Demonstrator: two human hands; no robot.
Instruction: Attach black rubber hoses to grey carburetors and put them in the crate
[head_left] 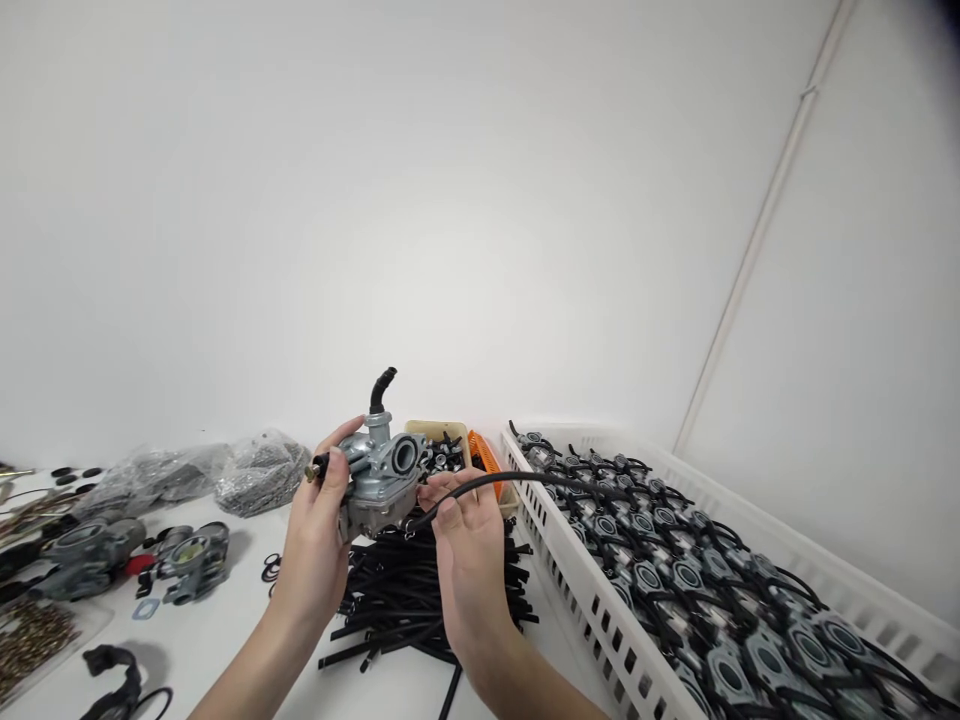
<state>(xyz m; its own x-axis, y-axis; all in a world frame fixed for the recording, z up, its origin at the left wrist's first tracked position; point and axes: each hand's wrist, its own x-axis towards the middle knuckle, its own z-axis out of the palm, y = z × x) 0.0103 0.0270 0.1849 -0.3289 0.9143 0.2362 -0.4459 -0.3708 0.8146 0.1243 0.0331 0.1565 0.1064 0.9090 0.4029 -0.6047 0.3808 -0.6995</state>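
Observation:
My left hand [319, 520] is closed around a silver carburetor [382, 485], held up over the table with its round bore facing right. A short black elbow tube [381, 388] stands on the carburetor's top. My right hand [472, 550] is at the carburetor's lower right side, its fingers and thumb closed on a long black rubber hose [525, 477]. One hose end meets the bottom of the carburetor; the other reaches right, over the white basket. Whether that end is fully seated is hidden. Below my hands lies a pile of cut black hoses [397, 600].
At right a white slotted basket [600, 610] holds many carburetors [686, 575] with hoses. Behind my hands stand a cream bin [427, 428] of small parts and an orange bin [484, 455]. Bagged parts [262, 475], a loose carburetor [195, 560] and brass pieces [34, 640] lie left.

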